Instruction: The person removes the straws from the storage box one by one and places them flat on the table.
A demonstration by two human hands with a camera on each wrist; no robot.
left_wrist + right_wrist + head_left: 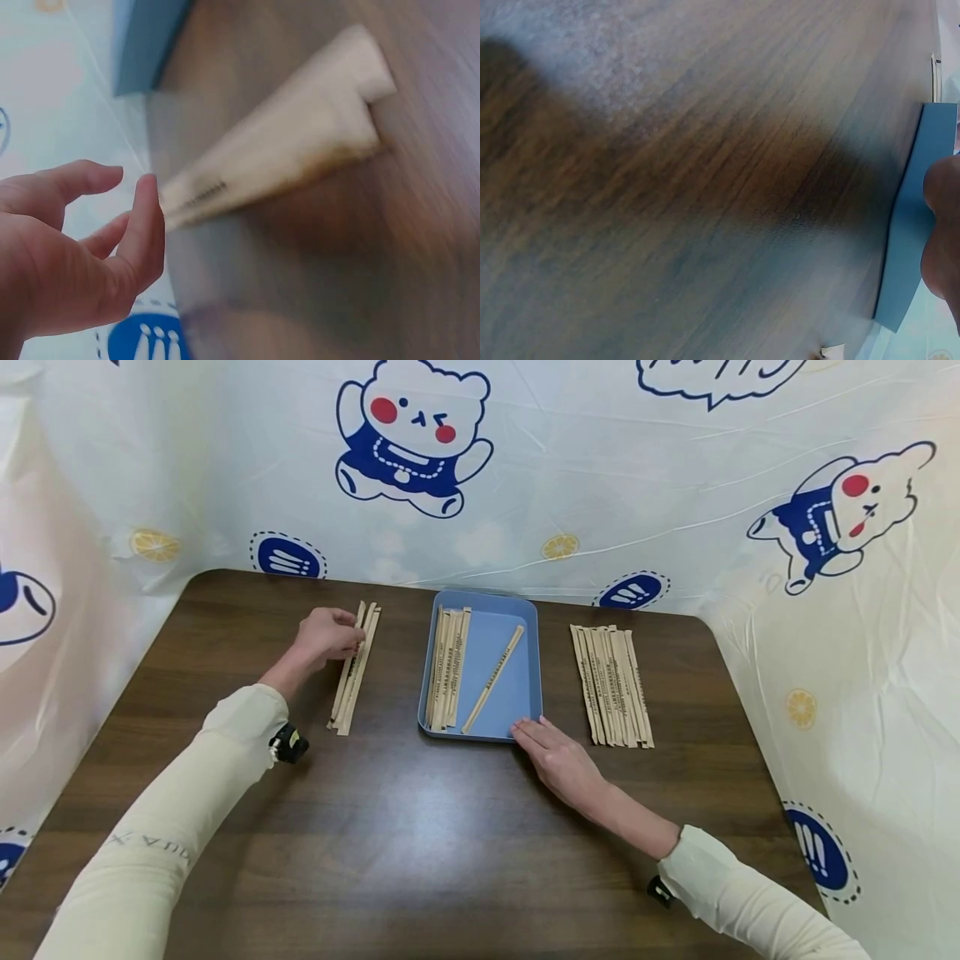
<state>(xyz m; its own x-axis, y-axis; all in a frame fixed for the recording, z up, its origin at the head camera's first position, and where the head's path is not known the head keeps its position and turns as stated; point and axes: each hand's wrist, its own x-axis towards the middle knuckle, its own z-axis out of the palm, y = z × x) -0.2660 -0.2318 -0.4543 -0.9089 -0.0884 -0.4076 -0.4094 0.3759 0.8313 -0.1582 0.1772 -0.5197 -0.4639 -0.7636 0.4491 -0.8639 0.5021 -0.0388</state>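
My left hand [327,635] is over the upper part of the left group of long, thin paper-wrapped sticks [352,681]. In the left wrist view its thumb and fingers [142,232] are apart, beside the far end of the blurred sticks [277,142], with nothing between them. A shallow blue tray [487,737] stands mid-table, holding a bundle of sticks [447,668] at its left and a single slanted stick [492,679]. My right hand [562,764] touches the tray's near right corner with straight fingers; its fingertips are partly out of the right wrist view.
Right of the tray lies a larger group of wrapped sticks [612,687]. A dark wooden table [420,852] carries everything. A printed white curtain [585,468] hangs close behind its far edge and along the sides.
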